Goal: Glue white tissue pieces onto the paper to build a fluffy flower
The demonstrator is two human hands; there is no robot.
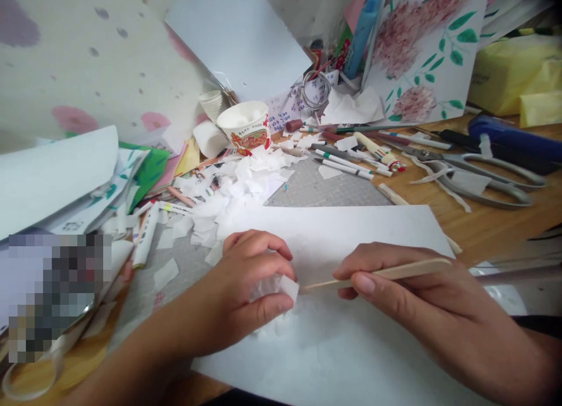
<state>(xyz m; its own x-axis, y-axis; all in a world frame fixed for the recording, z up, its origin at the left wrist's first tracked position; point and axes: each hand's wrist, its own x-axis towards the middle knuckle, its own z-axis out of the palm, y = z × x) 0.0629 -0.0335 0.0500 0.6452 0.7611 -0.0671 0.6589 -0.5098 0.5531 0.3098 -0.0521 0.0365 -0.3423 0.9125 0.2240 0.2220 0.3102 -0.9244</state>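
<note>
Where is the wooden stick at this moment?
In the head view, the wooden stick is right of centre, over the white sheet, held in the right hand; its thin end points toward the white piece in the left hand.

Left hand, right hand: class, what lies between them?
In the head view, a wooden stick points from the right hand toward a white scrap in the left hand, above a white sheet.
</note>
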